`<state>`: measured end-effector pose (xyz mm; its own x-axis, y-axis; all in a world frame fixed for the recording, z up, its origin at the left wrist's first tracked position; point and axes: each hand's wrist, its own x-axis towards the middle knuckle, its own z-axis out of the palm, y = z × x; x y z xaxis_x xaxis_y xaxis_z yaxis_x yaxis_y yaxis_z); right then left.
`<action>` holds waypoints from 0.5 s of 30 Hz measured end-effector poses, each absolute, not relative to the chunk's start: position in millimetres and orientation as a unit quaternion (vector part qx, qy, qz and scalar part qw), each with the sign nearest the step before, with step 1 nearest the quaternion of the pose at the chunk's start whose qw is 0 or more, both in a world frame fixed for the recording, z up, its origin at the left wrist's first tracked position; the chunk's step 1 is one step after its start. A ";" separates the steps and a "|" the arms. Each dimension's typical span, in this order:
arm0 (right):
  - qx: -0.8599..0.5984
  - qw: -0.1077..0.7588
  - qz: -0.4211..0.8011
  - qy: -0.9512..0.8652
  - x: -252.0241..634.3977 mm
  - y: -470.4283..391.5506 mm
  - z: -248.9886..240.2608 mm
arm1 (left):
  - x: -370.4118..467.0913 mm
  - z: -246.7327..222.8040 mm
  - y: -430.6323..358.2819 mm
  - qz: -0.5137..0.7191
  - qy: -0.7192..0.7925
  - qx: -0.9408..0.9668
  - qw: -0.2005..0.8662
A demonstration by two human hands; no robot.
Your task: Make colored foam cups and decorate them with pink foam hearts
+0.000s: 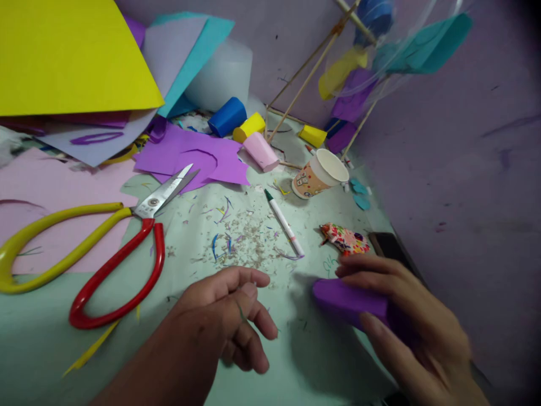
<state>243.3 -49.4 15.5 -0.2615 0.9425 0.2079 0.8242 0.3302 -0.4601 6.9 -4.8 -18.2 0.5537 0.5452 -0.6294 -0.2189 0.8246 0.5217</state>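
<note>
My right hand (406, 316) holds a purple paper cup (350, 301) at the lower right, thumb below and fingers over the top. To its left, my left hand (236, 313) hovers over the table with its fingers loosely apart and nothing in them. Beyond my hands lies a white marker (284, 223) with a green tip. Scissors (154, 200) with one yellow and one red handle rest with their blades parted at the left. A printed paper cup (320, 173) leans on the table farther back.
Paper scraps (240, 242) litter the middle. Purple paper (190, 152) with a cut-out and yellow sheets (71, 62) are at the left. Blue (227, 117), yellow (313, 136) and pink (261, 151) paper cups lie near a stick frame (304, 84). A patterned pouch (346, 239) and dark phone (391, 251) sit right.
</note>
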 end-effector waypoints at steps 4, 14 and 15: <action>-0.546 0.396 0.173 -0.718 227.6 -51.4 16.0 | 10.5 -3.5 -12.2 0.284 0.475 0.323 0.768; -0.381 0.488 0.291 -0.729 200.7 -44.5 -7.0 | 10.7 1.2 -15.8 0.307 0.383 0.492 0.719; -0.381 0.480 0.288 -0.736 202.0 -44.6 -8.4 | 11.0 1.2 -15.1 0.315 0.384 0.493 0.714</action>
